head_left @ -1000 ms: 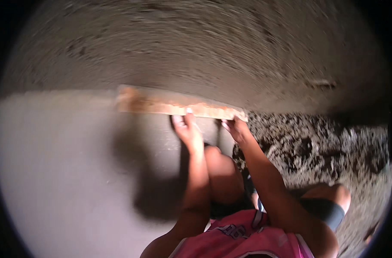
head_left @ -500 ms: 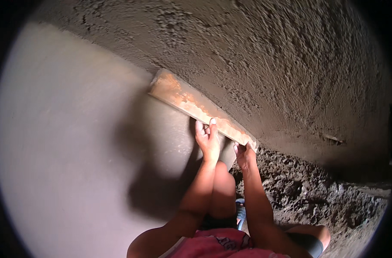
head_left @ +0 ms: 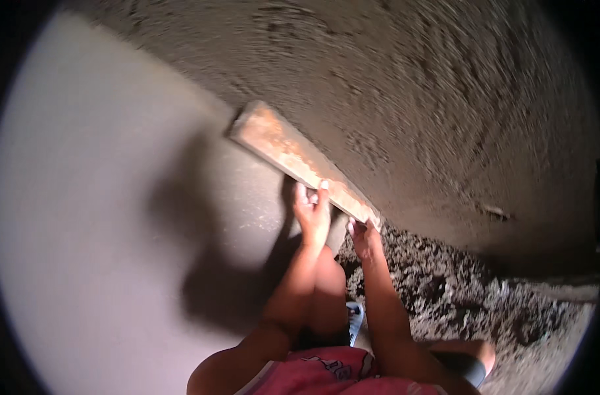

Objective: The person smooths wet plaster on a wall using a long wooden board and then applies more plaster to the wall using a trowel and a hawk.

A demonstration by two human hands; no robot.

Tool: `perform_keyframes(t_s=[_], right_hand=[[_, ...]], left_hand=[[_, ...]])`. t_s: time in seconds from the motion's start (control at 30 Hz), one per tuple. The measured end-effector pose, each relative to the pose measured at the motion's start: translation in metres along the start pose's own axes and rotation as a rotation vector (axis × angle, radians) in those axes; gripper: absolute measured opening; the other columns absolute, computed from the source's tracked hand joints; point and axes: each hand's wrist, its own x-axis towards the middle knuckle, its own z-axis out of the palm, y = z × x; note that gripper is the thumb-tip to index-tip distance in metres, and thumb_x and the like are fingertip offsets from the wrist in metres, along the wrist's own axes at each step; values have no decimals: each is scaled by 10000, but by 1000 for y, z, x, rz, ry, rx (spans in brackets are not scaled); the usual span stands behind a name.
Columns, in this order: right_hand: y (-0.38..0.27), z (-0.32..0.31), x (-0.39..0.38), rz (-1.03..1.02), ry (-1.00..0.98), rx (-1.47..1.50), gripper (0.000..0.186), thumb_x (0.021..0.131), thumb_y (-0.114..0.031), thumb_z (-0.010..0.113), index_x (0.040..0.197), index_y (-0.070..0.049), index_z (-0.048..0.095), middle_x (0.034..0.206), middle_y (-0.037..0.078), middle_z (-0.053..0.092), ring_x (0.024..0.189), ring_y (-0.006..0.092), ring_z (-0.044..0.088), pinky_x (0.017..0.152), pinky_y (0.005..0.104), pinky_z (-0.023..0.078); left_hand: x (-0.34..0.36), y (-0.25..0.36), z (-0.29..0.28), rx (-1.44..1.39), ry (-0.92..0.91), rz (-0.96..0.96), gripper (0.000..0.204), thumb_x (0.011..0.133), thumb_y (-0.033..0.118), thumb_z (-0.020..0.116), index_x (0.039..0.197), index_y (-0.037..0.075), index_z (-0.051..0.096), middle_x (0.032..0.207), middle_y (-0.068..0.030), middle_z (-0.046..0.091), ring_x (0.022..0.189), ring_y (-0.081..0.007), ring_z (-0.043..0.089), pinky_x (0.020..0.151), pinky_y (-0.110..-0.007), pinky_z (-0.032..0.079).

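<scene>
A long board (head_left: 274, 139), pale with orange-brown smears, lies slantwise along the line where the smooth grey surface (head_left: 102, 197) meets the rough wet mortar (head_left: 412, 99). My left hand (head_left: 312, 209) grips its lower edge near the middle, thumb on the face and the other fingers curled partly behind it. Close to the board's near right end, my right hand (head_left: 365, 238) holds the same edge. Some fingertips of both hands are hidden behind the board.
Crumbly mortar (head_left: 438, 289) is heaped at the right, beside my legs. A small sliver (head_left: 496, 212) sticks out of the mortar surface. My foot in a light blue sandal (head_left: 356, 319) stands between my arms. Dark shadows fall across the smooth surface.
The board's near end and both hands have shifted slightly left in view, and the board slants a little more steeply. Both hands keep their hold; the whole view has also shifted slightly.
</scene>
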Motion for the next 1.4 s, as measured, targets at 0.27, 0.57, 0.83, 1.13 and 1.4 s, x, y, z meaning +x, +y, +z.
perform_keyframes(t_s=[0.27,0.57,0.83,1.13,1.4], right_hand=[[-3,8,-9,1,55,65,350,1077,-317,348,1287,-75,488,1162,134,631,1005,275,658,856,418,566],[-13,-13,16,-2,5,25,340,1070,-312,336,1238,-65,498,1130,159,638,978,314,662,841,464,562],[2,-22,-114,264,405,-480,430,1034,-392,437,1314,-66,454,1169,171,618,1018,331,645,841,511,547],[-101,4,-332,282,513,-873,400,1021,-412,445,1310,-137,463,1226,109,629,1063,262,635,837,410,535],[-170,-38,-557,324,737,-1106,480,1006,-371,508,1392,-118,375,1203,151,617,1017,283,657,759,429,577]], left_hand=[[-7,0,8,-45,-29,-10,267,980,75,585,1212,-49,535,1106,-74,618,963,-122,553,843,-262,455],[6,17,18,-114,-127,-168,308,916,-6,642,1203,-37,535,1052,-51,619,893,-82,555,713,-208,470],[-50,57,-54,-28,84,-533,352,875,-24,671,1205,-20,546,1121,-88,631,1014,-142,602,835,-273,499],[-103,202,-124,237,69,-656,226,900,70,682,1104,-14,628,1070,-64,652,981,-158,605,877,-307,476],[-207,268,-216,109,391,-806,262,898,57,708,1136,-23,633,1125,-112,671,1040,-186,640,917,-311,508]])
